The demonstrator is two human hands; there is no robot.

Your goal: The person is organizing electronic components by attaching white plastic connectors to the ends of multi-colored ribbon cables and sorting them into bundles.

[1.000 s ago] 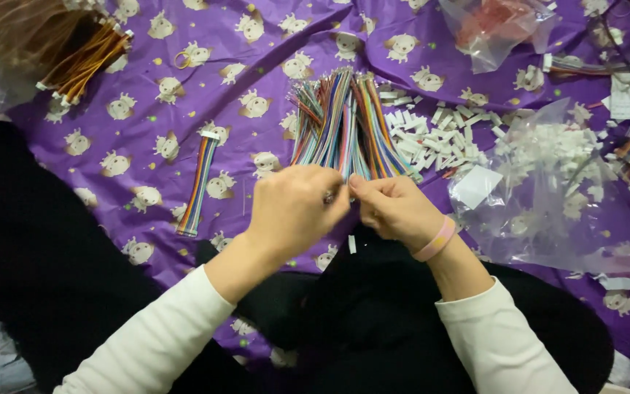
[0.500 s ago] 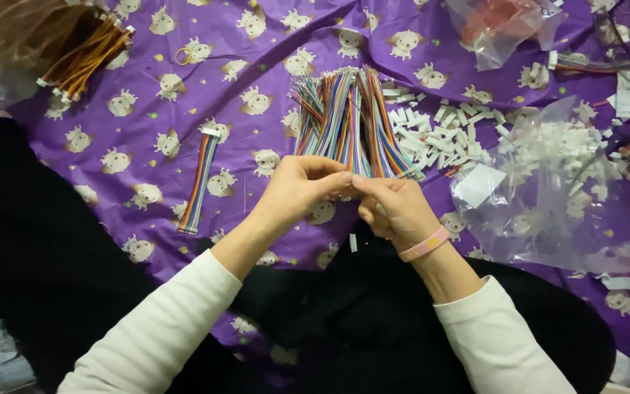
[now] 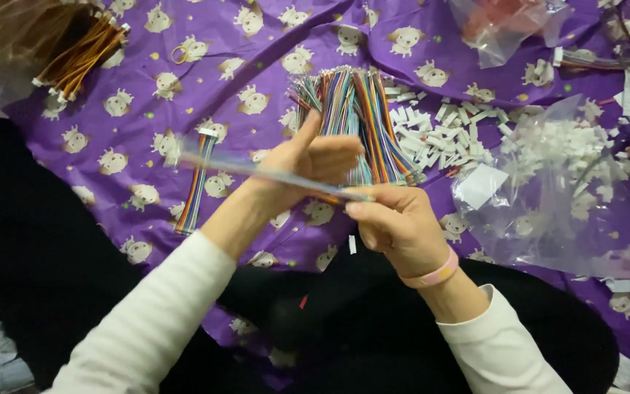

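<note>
The right hand (image 3: 395,226) pinches one end of a flat multicoloured ribbon cable (image 3: 271,175) between thumb and fingertips, just in front of the person's lap. The cable runs out leftward, blurred, across the left hand (image 3: 315,157) and on toward the left edge of the purple cloth (image 3: 257,51). The left hand is half open, thumb up and fingers curled loosely; whether it grips the cable or only guides it is hard to tell through the blur.

Behind the hands, near the middle of the cloth, lies the bundle (image 3: 355,120) of like cables. A single cable (image 3: 197,179) lies apart to its left, loose white connectors (image 3: 446,131) are scattered to its right, and a clear bag (image 3: 563,182) of more sits toward the right edge.

To do this well, I judge the pinch should stay close to the cable end and firm, keeping the ribbon flat and untwisted, with the left fingers loose enough to let it slide without snagging the bundle.
</note>
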